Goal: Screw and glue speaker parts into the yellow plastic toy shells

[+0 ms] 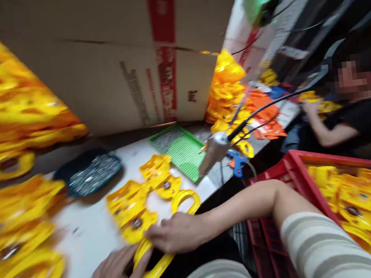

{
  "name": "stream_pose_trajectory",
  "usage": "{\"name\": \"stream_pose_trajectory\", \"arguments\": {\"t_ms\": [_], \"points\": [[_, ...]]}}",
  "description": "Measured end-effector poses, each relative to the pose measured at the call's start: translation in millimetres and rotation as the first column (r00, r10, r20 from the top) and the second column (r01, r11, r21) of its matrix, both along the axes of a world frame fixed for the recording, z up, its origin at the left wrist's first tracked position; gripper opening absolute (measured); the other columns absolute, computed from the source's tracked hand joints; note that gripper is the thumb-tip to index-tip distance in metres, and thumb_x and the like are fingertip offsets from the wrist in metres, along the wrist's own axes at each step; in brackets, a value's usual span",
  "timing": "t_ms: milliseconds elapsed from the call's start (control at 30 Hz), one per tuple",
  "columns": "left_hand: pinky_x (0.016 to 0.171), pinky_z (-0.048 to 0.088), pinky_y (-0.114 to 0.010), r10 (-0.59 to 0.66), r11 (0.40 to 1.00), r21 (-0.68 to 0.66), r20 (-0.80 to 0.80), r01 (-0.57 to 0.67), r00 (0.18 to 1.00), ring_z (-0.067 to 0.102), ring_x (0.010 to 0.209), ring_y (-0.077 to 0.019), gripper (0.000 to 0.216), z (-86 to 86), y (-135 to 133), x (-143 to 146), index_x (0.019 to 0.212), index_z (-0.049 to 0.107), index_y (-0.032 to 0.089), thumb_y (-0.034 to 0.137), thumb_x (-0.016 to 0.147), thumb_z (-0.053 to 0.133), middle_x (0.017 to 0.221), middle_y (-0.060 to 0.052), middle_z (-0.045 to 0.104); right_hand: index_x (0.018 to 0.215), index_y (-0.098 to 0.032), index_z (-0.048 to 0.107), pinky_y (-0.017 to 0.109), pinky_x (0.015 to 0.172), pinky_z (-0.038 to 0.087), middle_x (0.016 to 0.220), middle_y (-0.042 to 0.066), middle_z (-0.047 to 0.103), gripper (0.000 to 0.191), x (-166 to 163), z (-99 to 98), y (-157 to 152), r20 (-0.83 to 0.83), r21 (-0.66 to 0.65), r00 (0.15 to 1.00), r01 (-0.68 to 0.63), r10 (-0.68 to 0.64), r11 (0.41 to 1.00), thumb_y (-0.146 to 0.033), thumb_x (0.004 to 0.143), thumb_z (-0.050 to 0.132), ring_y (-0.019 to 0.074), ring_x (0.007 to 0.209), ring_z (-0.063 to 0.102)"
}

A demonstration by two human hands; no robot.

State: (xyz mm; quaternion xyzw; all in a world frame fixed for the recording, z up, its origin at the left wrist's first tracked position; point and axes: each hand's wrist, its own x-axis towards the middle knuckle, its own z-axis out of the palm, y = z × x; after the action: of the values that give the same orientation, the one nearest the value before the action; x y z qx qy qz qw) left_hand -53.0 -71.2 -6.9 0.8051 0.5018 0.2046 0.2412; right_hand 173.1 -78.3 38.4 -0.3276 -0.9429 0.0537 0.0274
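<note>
On my feed, the left hand (115,272) and right hand (180,232) hold a yellow handle (155,276) at the table's (88,226) near edge; toward its far edge I see a dark bowl (62,176) and green tray (185,150).

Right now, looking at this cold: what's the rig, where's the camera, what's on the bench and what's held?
There's no robot: these are a person's bare hands. The single picture comes from a camera on their head, looking forward and down, and it's somewhat blurred.

The left hand holds a looped yellow piece; the right hand has its fingers on the same loop, though blur hides its exact grip.

On the white bench are more yellow pieces, a dark teal dish of small shiny parts and a green tray. A red crate of yellow pieces stands at the right, with another person beyond it.
</note>
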Motion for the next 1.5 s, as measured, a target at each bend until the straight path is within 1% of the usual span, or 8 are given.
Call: {"name": "stream_pose_trajectory", "arguments": {"t_ms": [167, 300, 400, 533, 667, 867, 1300, 1500], "points": [[0.077, 0.045, -0.035, -0.108, 0.988, -0.115, -0.052, 0.102, 0.993, 0.063, 0.082, -0.02, 0.02, 41.0, 7.8, 42.7, 0.09, 0.074, 0.026, 0.044, 0.084, 0.064, 0.082, -0.001, 0.074, 0.132, -0.015, 0.048, 0.025, 0.05, 0.047, 0.11, 0.013, 0.065, 0.039, 26.2, 9.4, -6.4, 0.001, -0.108, 0.953, 0.301, -0.302, 0.948, -0.018, 0.093, 0.045, 0.0182, 0.083, 0.065], [0.071, 0.045, -0.029, 0.182, 0.983, 0.001, 0.11, -0.183, 0.977, 0.057, 0.073, -0.0152, 0.023, 40.1, 9.5, 37.5, 0.073, 0.065, 0.02, 0.041, 0.085, 0.066, 0.073, -0.001, 0.066, 0.129, -0.018, 0.053, 0.022, 0.045, 0.039, 0.112, 0.012, 0.065, 0.037, 27.2, 1.8, -8.8, -0.093, -0.149, 0.94, 0.313, -0.328, 0.938, -0.018, 0.093, 0.043, 0.0157, 0.078, 0.064], [0.08, 0.048, -0.032, 0.295, 0.942, 0.119, 0.149, -0.313, 0.944, 0.057, 0.091, -0.0193, 0.028, 41.3, 13.0, 39.9, 0.097, 0.062, 0.02, 0.042, 0.081, 0.069, 0.093, -0.005, 0.064, 0.121, -0.019, 0.059, 0.022, 0.044, 0.037, 0.109, 0.01, 0.066, 0.031, 28.4, 0.3, -4.5, -0.232, -0.143, 0.897, 0.35, -0.375, 0.926, -0.024, 0.094, 0.045, 0.0148, 0.075, 0.064], [0.084, 0.048, -0.035, 0.293, 0.95, 0.099, 0.037, -0.296, 0.955, 0.056, 0.096, -0.0225, 0.058, 40.4, 27.8, 51.1, 0.126, 0.051, 0.019, 0.042, 0.077, 0.073, 0.102, -0.007, 0.062, 0.115, -0.018, 0.062, 0.025, 0.054, 0.045, 0.104, 0.009, 0.068, 0.029, 27.9, 5.4, 20.9, -0.372, -0.185, 0.796, 0.44, -0.477, 0.879, -0.026, 0.095, 0.044, 0.0148, 0.072, 0.065], [0.086, 0.047, -0.035, 0.301, 0.947, 0.11, 0.012, -0.3, 0.954, 0.054, 0.096, -0.0224, 0.051, 35.6, 33.9, 54.6, 0.127, 0.055, 0.021, 0.037, 0.081, 0.071, 0.097, -0.006, 0.06, 0.113, -0.017, 0.064, 0.028, 0.067, 0.048, 0.1, 0.008, 0.068, 0.028, 14.9, 16.0, 55.1, -0.434, -0.312, 0.727, 0.434, -0.533, 0.845, -0.024, 0.094, 0.044, 0.0159, 0.076, 0.066], [0.084, 0.048, -0.035, 0.263, 0.94, 0.216, 0.028, -0.263, 0.964, 0.053, 0.092, -0.0214, 0.037, 31.9, 29.6, 52.3, 0.122, 0.062, 0.019, 0.029, 0.086, 0.064, 0.095, -0.008, 0.061, 0.107, -0.02, 0.069, 0.029, 0.065, 0.043, 0.1, 0.007, 0.069, 0.025, -7.5, 21.5, 91.2, -0.276, -0.407, 0.792, 0.417, -0.544, 0.813, -0.033, 0.09, 0.055, 0.0155, 0.07, 0.063], [0.08, 0.048, -0.033, 0.193, 0.9, 0.39, 0.042, -0.194, 0.98, 0.056, 0.087, -0.021, 0.041, 43.5, 51.3, 68.7, 0.117, 0.063, 0.015, 0.035, 0.083, 0.07, 0.091, -0.007, 0.068, 0.08, -0.019, 0.067, 0.027, 0.065, 0.041, 0.079, 0.001, 0.072, 0.012, 6.1, 29.6, 100.9, -0.283, -0.616, 0.684, 0.408, -0.672, 0.674, -0.029, 0.082, 0.06, 0.0139, 0.065, 0.06], [0.075, 0.05, -0.029, 0.16, 0.944, 0.292, 0.001, -0.154, 0.987, 0.061, 0.08, -0.0181, 0.036, 46.5, 64.8, 81.1, 0.119, 0.064, 0.015, 0.023, 0.083, 0.067, 0.087, -0.004, 0.072, 0.076, -0.021, 0.068, 0.029, 0.064, 0.039, 0.076, 0.001, 0.072, 0.014, 9.2, 30.6, 101.8, -0.259, -0.603, 0.643, 0.476, -0.721, 0.641, -0.031, 0.081, 0.059, 0.0157, 0.067, 0.061]]}}
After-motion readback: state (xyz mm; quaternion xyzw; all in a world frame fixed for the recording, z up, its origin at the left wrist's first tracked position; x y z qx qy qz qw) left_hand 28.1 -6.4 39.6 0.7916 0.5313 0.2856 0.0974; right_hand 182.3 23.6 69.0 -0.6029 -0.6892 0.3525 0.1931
